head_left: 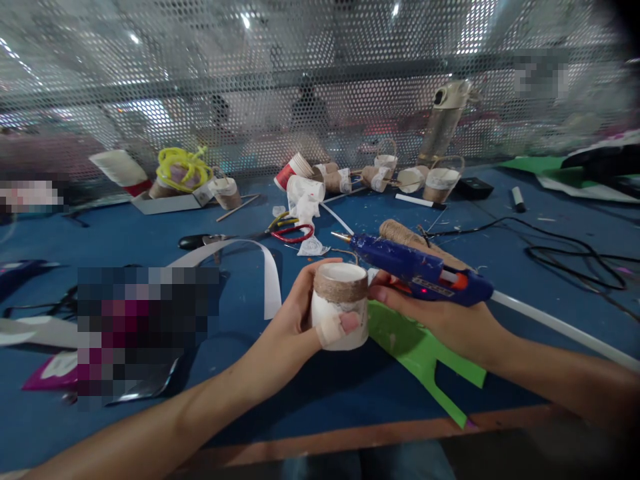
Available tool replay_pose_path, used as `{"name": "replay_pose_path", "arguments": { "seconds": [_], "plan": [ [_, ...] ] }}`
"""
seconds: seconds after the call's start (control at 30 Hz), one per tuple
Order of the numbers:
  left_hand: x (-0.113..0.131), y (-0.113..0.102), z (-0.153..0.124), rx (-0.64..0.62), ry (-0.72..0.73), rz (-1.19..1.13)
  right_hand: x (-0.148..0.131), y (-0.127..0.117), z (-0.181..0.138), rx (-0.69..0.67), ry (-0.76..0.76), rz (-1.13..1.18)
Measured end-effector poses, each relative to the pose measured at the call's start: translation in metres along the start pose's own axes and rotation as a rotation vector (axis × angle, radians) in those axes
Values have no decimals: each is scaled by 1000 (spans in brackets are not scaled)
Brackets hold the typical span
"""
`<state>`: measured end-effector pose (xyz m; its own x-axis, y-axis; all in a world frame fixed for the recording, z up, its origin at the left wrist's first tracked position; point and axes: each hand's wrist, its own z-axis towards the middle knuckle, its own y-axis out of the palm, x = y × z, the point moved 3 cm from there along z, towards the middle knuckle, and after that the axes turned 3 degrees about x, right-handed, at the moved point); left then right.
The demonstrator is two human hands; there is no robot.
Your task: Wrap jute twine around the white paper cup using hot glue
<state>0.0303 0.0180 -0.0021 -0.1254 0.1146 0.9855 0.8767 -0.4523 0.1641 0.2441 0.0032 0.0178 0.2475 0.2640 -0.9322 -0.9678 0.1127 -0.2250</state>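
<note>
My left hand (pixel 300 313) is wrapped around a white paper cup (pixel 345 337), its thumb across the front. Brown twine (pixel 341 289) runs in a band around the cup's upper part. Just right of the cup, my right hand (pixel 435 320) grips a blue hot glue gun (pixel 400 260) with orange parts and a small red light lit. The gun's nozzle points left, above and behind the cup's rim. A long white glue stick (pixel 565 323) sticks out of its back end. Behind the gun lies a roll of twine (pixel 405 233), partly covered.
Green paper (pixel 410 350) lies under my right hand. Scissors with red handles (pixel 293 233), a white paper strip (pixel 270 280) and several twine-wrapped cups (pixel 443 183) are farther back. A bottle (pixel 445 120) stands by the perforated metal screen (pixel 350 113). Black cable (pixel 565 247) coils at right.
</note>
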Motion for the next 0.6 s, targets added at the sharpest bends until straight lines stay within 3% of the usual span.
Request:
{"name": "replay_pose_path", "arguments": {
  "seconds": [0.43,0.6],
  "plan": [
    [4,5,4,41,-17,74,0,3,-1,-3,32,19],
    [1,-5,5,106,-19,31,2,1,0,0,-1,86]
  ]
}}
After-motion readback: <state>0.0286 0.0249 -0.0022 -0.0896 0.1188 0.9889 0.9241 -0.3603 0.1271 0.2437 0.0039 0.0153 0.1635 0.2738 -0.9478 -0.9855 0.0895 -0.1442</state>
